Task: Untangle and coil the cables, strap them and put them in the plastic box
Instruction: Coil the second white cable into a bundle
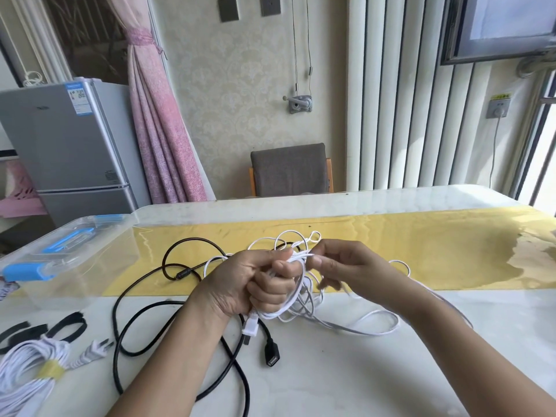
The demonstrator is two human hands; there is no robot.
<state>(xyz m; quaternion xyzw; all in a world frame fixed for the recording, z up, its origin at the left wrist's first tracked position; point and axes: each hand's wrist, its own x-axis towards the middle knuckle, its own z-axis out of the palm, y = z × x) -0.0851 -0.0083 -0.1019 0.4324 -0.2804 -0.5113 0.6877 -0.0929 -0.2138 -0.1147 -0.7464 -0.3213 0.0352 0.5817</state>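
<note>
Glossy pale table [361, 371] carries our clear plastic box [75, 266] at left, a looping black cable [182, 275] and a thin white cable [252, 324]; our left hand [255, 284] grips its coils, our right hand [340, 266] pinches a strand.

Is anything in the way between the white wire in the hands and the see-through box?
Yes. The black cable loops across the table between the white cable and the plastic box, and the box's lid looks shut.
</note>
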